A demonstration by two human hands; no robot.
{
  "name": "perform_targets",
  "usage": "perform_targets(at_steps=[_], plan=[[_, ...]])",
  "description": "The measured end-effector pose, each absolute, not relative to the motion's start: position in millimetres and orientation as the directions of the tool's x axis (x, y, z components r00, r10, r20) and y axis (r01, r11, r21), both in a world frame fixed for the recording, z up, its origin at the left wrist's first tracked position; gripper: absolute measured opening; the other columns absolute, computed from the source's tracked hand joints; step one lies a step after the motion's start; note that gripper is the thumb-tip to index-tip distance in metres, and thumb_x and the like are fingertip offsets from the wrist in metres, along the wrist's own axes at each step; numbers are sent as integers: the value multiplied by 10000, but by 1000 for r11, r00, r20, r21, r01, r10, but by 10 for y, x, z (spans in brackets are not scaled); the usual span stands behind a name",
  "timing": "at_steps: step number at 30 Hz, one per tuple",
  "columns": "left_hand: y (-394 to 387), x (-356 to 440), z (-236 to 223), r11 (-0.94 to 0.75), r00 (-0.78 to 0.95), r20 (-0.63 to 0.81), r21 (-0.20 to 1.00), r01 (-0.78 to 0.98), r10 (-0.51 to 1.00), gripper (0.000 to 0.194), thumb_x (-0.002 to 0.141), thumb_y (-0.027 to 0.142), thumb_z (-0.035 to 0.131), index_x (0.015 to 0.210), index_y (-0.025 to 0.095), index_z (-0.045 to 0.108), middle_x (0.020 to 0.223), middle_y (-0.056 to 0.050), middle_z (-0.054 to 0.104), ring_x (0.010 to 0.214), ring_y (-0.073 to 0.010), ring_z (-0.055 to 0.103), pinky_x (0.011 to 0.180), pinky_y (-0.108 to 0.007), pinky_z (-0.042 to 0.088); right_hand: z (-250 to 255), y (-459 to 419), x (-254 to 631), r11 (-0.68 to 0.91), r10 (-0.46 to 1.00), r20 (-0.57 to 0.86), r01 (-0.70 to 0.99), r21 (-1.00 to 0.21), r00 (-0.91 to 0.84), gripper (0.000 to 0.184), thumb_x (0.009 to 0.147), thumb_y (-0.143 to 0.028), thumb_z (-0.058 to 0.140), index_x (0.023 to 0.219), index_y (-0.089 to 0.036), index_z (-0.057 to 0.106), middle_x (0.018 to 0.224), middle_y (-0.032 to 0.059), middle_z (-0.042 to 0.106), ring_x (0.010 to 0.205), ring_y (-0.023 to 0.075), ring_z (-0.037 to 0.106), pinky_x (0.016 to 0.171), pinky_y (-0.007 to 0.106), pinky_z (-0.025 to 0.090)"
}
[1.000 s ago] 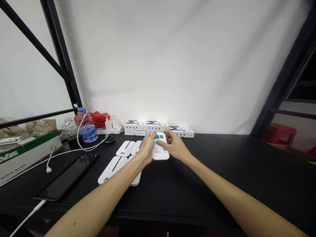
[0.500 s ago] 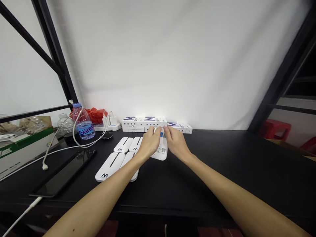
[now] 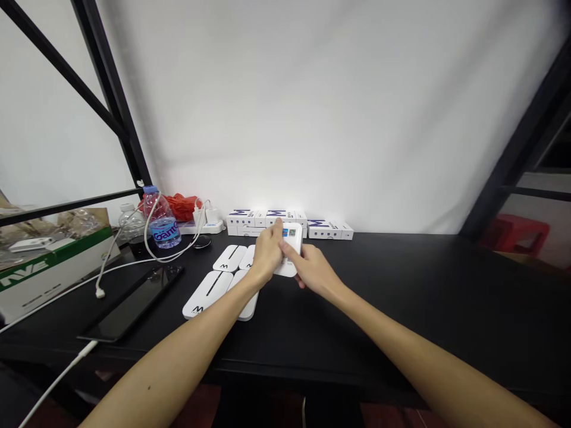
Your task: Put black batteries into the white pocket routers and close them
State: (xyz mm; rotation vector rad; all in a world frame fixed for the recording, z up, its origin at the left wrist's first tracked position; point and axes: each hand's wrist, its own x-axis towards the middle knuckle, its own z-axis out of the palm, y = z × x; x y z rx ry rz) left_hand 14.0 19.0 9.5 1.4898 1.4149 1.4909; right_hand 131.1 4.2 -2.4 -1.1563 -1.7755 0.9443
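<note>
Both my hands hold one small white device point(image 3: 291, 249) with a coloured label on its upturned side, raised a little above the black table point(image 3: 401, 297). My left hand point(image 3: 267, 257) grips its left edge with curled fingers. My right hand point(image 3: 312, 270) grips it from the right and below, thumb on the label. Just left of my hands lie several flat white devices point(image 3: 209, 292) with a dark slot and an M mark, in a tight group. Behind them a row of white boxes point(image 3: 285, 221) with purple M logos stands against the wall.
A dark tablet point(image 3: 134, 303) with a white cable lies at left. Behind it stand a blue-labelled water bottle point(image 3: 163, 226), a jar, a power strip with chargers point(image 3: 203, 223) and red cloth. A green-and-white carton point(image 3: 44, 273) sits far left. Black frame posts stand at both sides.
My hands lifted the labelled device off the table and tilted it up. My right hand slid from its far end to under its right side. The view shifted slightly.
</note>
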Motion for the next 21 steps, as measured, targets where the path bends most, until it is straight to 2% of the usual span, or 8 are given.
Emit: perform_targets(at_steps=[2,4,7,9,11,14,18,21], plan=[[238,99,74,-259,-222,306,941,216,926,480,889,571,313,642,207,505,598,-24,562,532,-168,493,518,-280,350,-41,34,1297,319,921,206,333,-887,-331,468,849,-610,449,637,-193,443,466,-24,513,342,109,501,357,214,377],[263,70,71,-283,-245,344,926,250,907,405,904,481,313,666,209,498,610,-9,549,553,-160,485,532,-272,349,-53,37,1298,363,901,239,327,-872,-362,450,887,-560,407,625,-194,418,448,-33,491,340,99,500,362,199,369],[242,48,113,-397,-222,500,834,383,837,250,874,330,388,666,215,464,628,23,517,609,-142,464,578,-254,331,-69,42,1316,438,869,283,364,-822,-406,429,909,-485,400,594,-193,401,400,-47,444,323,87,472,367,188,347],[210,41,154,-462,-152,587,750,474,796,271,847,311,433,598,208,404,565,42,438,575,-127,406,567,-253,295,-83,36,1324,440,864,269,378,-815,-426,422,899,-462,427,575,-195,388,389,-49,436,314,89,465,355,189,335],[184,36,189,-472,-104,610,700,536,786,371,828,339,461,523,200,303,498,49,316,515,-115,312,532,-263,249,-100,25,1323,417,868,241,374,-828,-433,424,884,-463,457,565,-195,381,397,-43,453,317,97,482,343,190,335],[167,29,221,-428,-130,578,720,547,806,415,800,310,463,490,200,210,475,46,217,486,-106,229,499,-275,200,-115,5,1311,383,856,200,324,-865,-477,430,884,-480,456,578,-179,432,425,-21,500,360,113,532,361,195,383],[156,28,240,-396,-162,552,744,538,818,362,779,242,417,466,203,239,457,36,262,463,-107,250,475,-279,184,-81,-32,1304,343,783,201,139,-929,-589,332,881,-472,483,822,-150,539,658,32,634,519,150,632,415,226,474],[159,23,245,-372,-182,530,762,530,828,383,794,278,420,450,206,268,443,33,298,450,-110,277,472,-279,202,-37,-62,1306,254,730,160,46,-966,-665,384,812,-426,621,1069,-181,475,817,45,663,613,184,682,439,244,512]])
